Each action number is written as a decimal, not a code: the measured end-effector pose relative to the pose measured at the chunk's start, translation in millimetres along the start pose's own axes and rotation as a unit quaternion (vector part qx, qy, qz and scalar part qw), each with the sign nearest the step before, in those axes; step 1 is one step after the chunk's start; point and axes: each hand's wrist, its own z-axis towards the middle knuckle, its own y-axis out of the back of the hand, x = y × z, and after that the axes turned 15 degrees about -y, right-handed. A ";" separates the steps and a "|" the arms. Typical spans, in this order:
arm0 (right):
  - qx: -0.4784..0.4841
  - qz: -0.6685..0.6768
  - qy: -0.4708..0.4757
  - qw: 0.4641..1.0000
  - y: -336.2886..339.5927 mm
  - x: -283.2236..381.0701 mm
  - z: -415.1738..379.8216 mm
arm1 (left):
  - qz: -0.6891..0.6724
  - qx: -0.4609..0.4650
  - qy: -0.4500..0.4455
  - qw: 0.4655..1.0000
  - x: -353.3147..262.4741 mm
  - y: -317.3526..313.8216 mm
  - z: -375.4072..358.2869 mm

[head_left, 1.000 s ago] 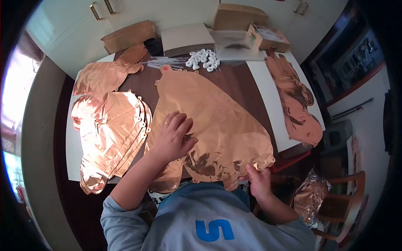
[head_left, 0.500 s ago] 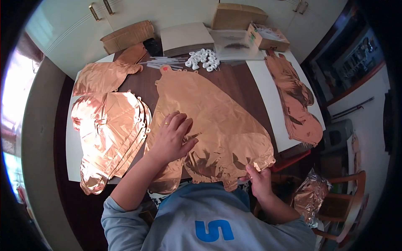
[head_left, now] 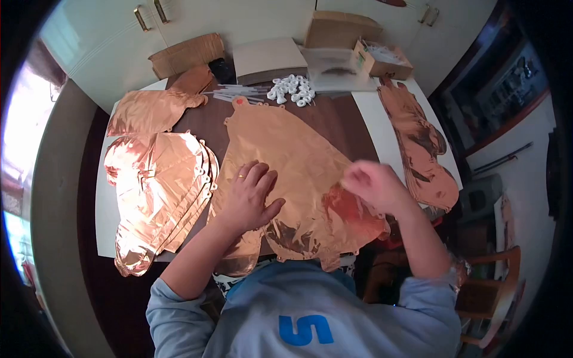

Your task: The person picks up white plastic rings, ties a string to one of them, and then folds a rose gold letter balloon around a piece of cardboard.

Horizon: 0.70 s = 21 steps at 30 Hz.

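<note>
A large, flat, uninflated copper-coloured foil balloon (head_left: 286,149) with small tabs along its edge lies in front of me. A red dot marks its far tip. My left hand (head_left: 253,194) rests palm down on its left part, fingers spread, with a ring on one finger. Over the balloon's right side is my right hand (head_left: 373,185), raised and blurred by motion, its fingers curled; whether it holds anything does not show. Below it the foil has a reddish reflection. Part of another copper foil piece (head_left: 242,253) shows under the left forearm.
Stacks of copper foil balloons lie at left (head_left: 155,191) and right (head_left: 418,146). At the back are white ribbon rolls (head_left: 291,89), clear straws (head_left: 239,92), a grey-white stack of sheets (head_left: 268,59) and a small open box (head_left: 383,59). A wooden chair (head_left: 495,286) stands at right.
My right hand has let go of the balloon's near right edge and moved up and over its right side. The left hand stays in place on the foil.
</note>
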 end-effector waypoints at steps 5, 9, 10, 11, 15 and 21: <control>-0.115 -0.195 -0.031 0.974 -30.7 15.6 88.6 | 0.006 -0.003 0.005 1.000 -1.4 -0.1 0.4; -0.124 -0.279 -0.061 0.950 -36.8 19.1 98.7 | 0.009 -0.012 0.003 1.000 0.4 -2.9 -1.8; -0.107 -0.276 -0.070 0.953 -36.6 20.2 99.6 | 0.013 -0.012 0.003 1.000 0.3 -3.6 -2.3; -0.090 -0.273 -0.079 0.955 -36.0 21.5 100.1 | 0.017 -0.013 0.003 1.000 0.1 -4.2 -2.5; -0.065 -0.216 -0.065 0.972 -38.1 23.1 93.9 | 0.014 -0.002 0.007 1.000 -0.6 -2.8 -1.5; 0.017 0.134 0.145 0.980 -66.4 11.7 83.9 | 0.013 -0.012 0.004 1.000 0.0 -3.9 -3.1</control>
